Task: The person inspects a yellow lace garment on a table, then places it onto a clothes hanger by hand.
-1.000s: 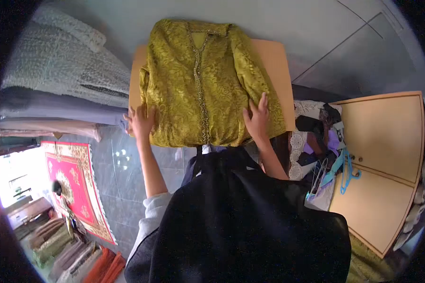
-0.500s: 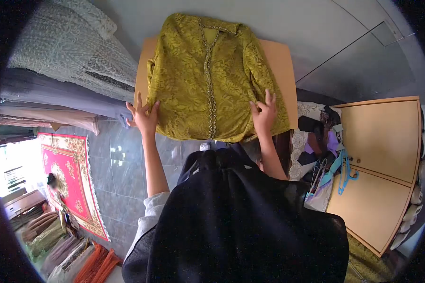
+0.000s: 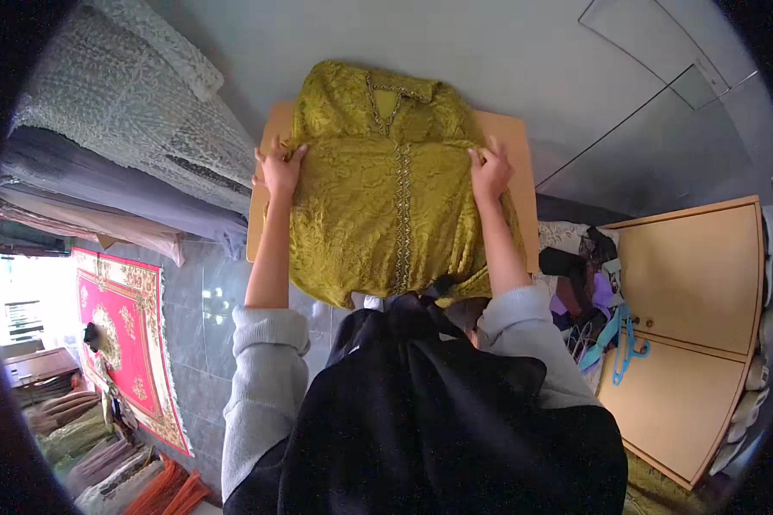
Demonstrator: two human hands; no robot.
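Observation:
An olive-yellow lace blouse [image 3: 352, 223] lies spread on a wooden tabletop [image 3: 524, 206], its collar away from me. Beaded trim runs round the neck and down the centre front. My left hand [image 3: 279, 172] pinches the blouse at its left side, thumb against the cloth and the other fingers raised. On the opposite side, my right hand [image 3: 491, 176] has the cloth between thumb and fingers. A crosswise fold stretches between both hands below the neckline. The lower hem hangs over the near table edge.
Lace and grey garments [image 3: 137, 112] hang at the left. A red patterned rug [image 3: 120, 335] lies on the tiled floor. To the right are a wooden cabinet [image 3: 687, 283], a blue hanger [image 3: 631, 352] and a pile of dark and purple cloth [image 3: 588, 283].
Both hands have moved up the blouse from near its hem to its upper sides. A fold now crosses the front, and the hem has come closer to me.

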